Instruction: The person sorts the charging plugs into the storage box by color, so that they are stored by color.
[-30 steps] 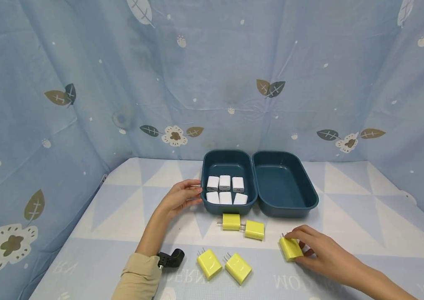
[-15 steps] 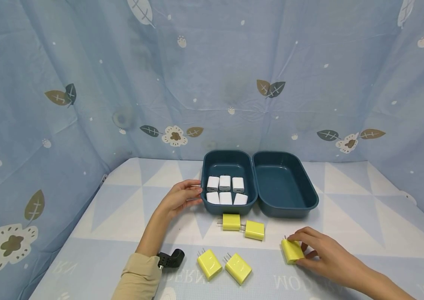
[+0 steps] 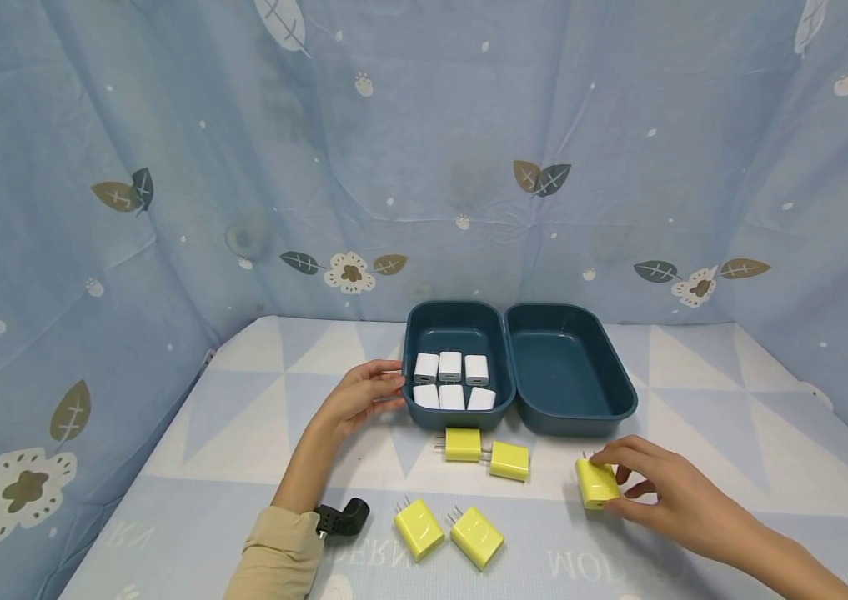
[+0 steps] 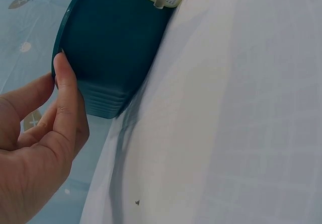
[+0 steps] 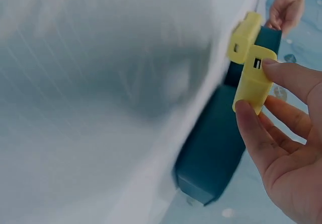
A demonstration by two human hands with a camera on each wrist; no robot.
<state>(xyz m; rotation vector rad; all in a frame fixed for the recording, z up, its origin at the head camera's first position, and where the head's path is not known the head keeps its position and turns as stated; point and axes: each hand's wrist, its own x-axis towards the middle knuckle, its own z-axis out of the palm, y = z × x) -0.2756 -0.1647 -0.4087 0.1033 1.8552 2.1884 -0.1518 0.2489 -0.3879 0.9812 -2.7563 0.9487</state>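
Observation:
My right hand point(image 3: 674, 496) pinches a yellow USB wall charger point(image 3: 594, 487) between thumb and fingertips, right of centre in the head view. The right wrist view shows the port end of this charger point(image 5: 250, 89). My left hand point(image 3: 356, 396) touches the left outer side of a dark teal box point(image 3: 457, 310) with its fingertips. Its fingers meet the rim and wall in the left wrist view. Two rows of white chargers point(image 3: 449, 365) lie in that box. A second teal box point(image 3: 560, 358) beside it holds nothing visible.
Two yellow chargers point(image 3: 509, 460) lie in front of the left box, close together. Nearer the front are another two yellow chargers point(image 3: 476, 537), prongs pointing away. Patterned cloth point(image 3: 461, 167) hangs behind the table. A black camera mount point(image 3: 344, 517) sits on my left wrist.
My right hand has moved to the right and slightly away from me with the yellow charger, which has turned more upright in view. My left hand and the boxes stay where they were.

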